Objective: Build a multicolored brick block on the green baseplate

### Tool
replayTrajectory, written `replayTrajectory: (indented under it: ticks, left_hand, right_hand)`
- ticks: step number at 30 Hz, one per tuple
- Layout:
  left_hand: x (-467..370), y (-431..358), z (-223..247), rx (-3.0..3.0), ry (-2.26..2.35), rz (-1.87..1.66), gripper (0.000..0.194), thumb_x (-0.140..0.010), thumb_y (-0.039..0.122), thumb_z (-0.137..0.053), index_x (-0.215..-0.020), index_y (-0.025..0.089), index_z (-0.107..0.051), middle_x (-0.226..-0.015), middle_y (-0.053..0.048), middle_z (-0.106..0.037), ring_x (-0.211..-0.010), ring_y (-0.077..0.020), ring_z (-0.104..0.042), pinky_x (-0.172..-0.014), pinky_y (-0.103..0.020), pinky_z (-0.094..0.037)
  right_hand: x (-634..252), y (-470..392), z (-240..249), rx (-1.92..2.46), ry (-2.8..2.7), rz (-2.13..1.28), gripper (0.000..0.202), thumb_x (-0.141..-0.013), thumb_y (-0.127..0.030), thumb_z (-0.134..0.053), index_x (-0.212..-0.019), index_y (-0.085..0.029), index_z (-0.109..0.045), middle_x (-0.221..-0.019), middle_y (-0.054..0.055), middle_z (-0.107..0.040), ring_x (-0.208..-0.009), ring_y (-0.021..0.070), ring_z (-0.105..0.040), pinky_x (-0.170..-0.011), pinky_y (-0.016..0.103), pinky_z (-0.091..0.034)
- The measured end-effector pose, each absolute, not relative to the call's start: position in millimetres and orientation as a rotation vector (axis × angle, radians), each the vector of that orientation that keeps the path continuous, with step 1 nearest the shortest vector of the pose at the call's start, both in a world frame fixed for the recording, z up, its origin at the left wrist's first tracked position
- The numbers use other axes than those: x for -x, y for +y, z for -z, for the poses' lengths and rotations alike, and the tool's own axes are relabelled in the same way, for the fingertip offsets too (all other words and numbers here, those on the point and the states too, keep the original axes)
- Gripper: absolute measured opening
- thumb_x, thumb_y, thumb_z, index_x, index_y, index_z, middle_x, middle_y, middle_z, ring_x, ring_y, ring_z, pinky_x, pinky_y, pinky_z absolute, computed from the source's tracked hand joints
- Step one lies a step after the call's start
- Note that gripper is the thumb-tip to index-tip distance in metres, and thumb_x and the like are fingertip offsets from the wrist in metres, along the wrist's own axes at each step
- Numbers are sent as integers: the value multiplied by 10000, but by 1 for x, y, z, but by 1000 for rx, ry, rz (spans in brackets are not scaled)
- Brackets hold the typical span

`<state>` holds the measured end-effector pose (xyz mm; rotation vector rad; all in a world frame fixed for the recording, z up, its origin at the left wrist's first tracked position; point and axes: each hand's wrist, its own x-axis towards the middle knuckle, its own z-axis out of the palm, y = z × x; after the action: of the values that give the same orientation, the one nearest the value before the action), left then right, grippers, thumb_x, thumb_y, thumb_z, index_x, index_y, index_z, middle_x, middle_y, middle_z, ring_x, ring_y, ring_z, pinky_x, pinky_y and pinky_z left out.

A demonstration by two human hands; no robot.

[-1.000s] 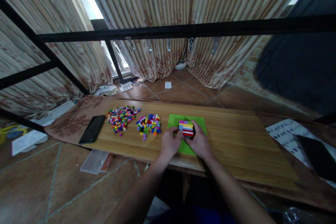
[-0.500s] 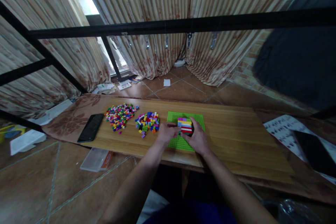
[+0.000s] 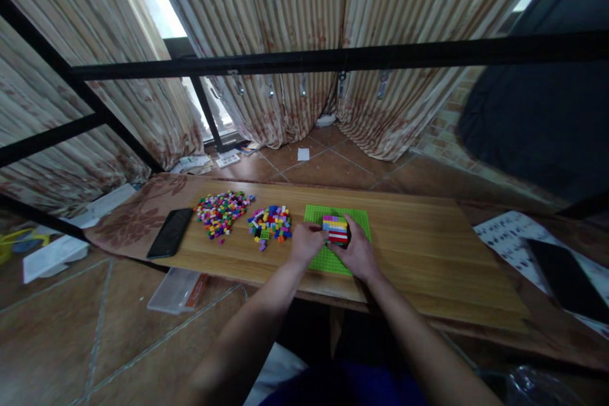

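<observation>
A block of stacked toy bricks [image 3: 335,227] in striped rows of purple, yellow, white and red sits over a green studded baseplate [image 3: 360,217]. My right hand [image 3: 358,252] wraps around its right side, fingers behind and thumb in front. At the left edge of the block, my left hand [image 3: 307,244] is closed with thumb and fingertips together. Whatever those fingertips pinch is hidden. I cannot tell whether the block is attached to the baseplate or held just above it.
Left of the baseplate lie a small pile of loose bricks [image 3: 271,223] and a larger pile of tiny bricks [image 3: 223,210]. A black phone [image 3: 170,233] is further left on the wooden board [image 3: 423,247]. Printed paper and a dark tablet-like object [image 3: 566,279] lie at the right.
My left hand's fingers are more curled at the block's left side. The right hand keeps its hold on the block. The whole view has shifted slightly.
</observation>
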<state>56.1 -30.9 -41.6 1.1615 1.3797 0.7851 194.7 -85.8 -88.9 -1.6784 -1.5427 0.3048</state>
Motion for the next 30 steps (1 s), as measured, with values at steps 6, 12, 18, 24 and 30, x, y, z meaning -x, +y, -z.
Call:
replayTrajectory:
  ticks: [6,12,18,24,30]
  left_hand:
    - [-46,-51,50,-1510,1376,-949,189,-721,252,-683,-868,138,-710,-744,-36,-703,-709,-153,-643,-658,-256,-493]
    - [-12,-83,58,-1632,1301,-966,197,-802,251,-581,-945,162,-684,-809,-36,-694,-720,-146,-629,-690,-271,-497]
    - [28,-87,65,-1755,1328,-971,183,-815,207,-534,-940,164,-661,-864,-55,-682,-765,-159,-632,-731,-294,-502]
    - [63,-75,70,-1903,1504,-1006,192,-841,176,-484,-948,186,-642,-878,-50,-659,-846,-171,-629,-776,-296,-492]
    - [84,-62,73,-1885,1615,-1140,163,-858,207,-491,-926,182,-638,-873,-54,-660,-798,-161,-621,-743,-277,-495]
  right_hand:
    - [-195,-86,88,1674,-1528,-305,813,-721,-441,-679,-1422,-197,-349,-1340,151,-531,-1227,309,-512,-1012,520,-410]
    - [-196,-86,88,1661,-1530,-303,821,-707,-439,-687,-1420,-204,-355,-1327,147,-538,-1210,310,-521,-1002,519,-419]
    - [-197,-88,86,1686,-1520,-350,835,-713,-434,-692,-1434,-208,-337,-1329,147,-534,-1215,311,-515,-1013,522,-409]
    - [-203,-86,87,1705,-1551,-418,847,-714,-444,-693,-1443,-218,-326,-1353,140,-518,-1216,303,-521,-1010,514,-419]
    - [-208,-87,85,1712,-1552,-475,923,-692,-459,-718,-1466,-200,-287,-1383,165,-493,-1229,321,-516,-1023,525,-407]
